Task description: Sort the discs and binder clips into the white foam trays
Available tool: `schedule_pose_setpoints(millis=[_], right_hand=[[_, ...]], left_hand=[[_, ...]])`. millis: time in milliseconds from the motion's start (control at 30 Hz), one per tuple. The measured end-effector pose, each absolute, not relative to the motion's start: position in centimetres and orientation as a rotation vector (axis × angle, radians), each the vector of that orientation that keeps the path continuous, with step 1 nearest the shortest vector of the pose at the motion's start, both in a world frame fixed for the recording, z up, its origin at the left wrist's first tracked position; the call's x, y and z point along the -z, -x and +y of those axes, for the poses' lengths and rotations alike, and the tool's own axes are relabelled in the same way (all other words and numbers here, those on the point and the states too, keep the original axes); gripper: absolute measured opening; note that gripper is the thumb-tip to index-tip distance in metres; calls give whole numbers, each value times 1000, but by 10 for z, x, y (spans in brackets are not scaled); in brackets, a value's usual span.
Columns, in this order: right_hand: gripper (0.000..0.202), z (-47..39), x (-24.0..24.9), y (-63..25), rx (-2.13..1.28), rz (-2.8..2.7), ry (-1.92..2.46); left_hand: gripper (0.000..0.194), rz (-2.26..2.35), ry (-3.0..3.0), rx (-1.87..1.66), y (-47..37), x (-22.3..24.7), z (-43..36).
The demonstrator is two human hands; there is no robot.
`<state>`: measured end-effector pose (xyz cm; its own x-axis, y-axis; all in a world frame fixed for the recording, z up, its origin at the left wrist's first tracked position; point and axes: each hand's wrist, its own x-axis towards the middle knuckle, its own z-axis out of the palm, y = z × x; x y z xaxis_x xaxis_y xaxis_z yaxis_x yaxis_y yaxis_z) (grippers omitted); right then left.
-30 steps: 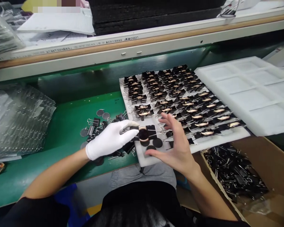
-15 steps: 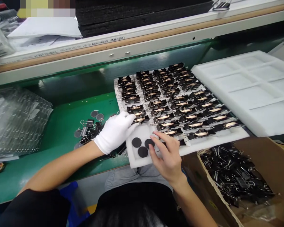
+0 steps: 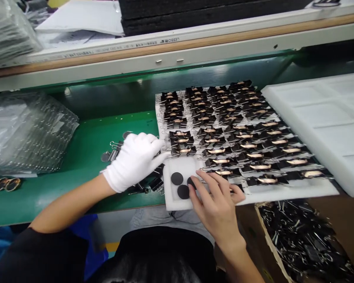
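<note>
The bare right hand (image 3: 216, 196) is touching one black disc (image 3: 191, 182) with its thumb and forefinger, one at each side of the edge; whether they are pinching it, the view is not showing clearly. Two more discs (image 3: 179, 185) are lying beside it, making three in the near-left compartment of the white tray (image 3: 171, 205). The gloved left hand (image 3: 138, 159) is hanging over the tray's left edge, thumb and forefinger pointing at the nearest clip handles; its grip cannot be told.

Just beyond the discs, three clipped rings (image 3: 185, 151) are lying one behind another. The tray is carrying four columns of such rings; overlap is preventing a full count. Loose clips (image 3: 156, 184), too crowded to count, and at least two grey discs (image 3: 105, 156) are lying left of the tray.

Farther left, three gold rings (image 3: 12, 184) are lying in a row near one stack of clear trays (image 3: 32, 133). To the right, one box (image 3: 270, 237) is holding uncounted clips, and a second white tray (image 3: 327, 114) is lying nearby.
</note>
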<state>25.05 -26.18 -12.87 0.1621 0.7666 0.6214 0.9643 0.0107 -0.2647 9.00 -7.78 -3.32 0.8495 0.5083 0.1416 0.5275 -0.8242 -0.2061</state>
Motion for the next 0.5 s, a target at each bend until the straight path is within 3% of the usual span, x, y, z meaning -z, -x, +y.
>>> schedule_pose_setpoints(millis=[233, 500], right_hand=[[54, -262, 135, -258, 307, -2018, 1932], [51, -255, 131, -296, 245, -2442, 1644]], left_hand=[[39, -1302, 2606, 289, 23, 4, -25], [47, -1563, 2605, 92, 122, 62, -36]])
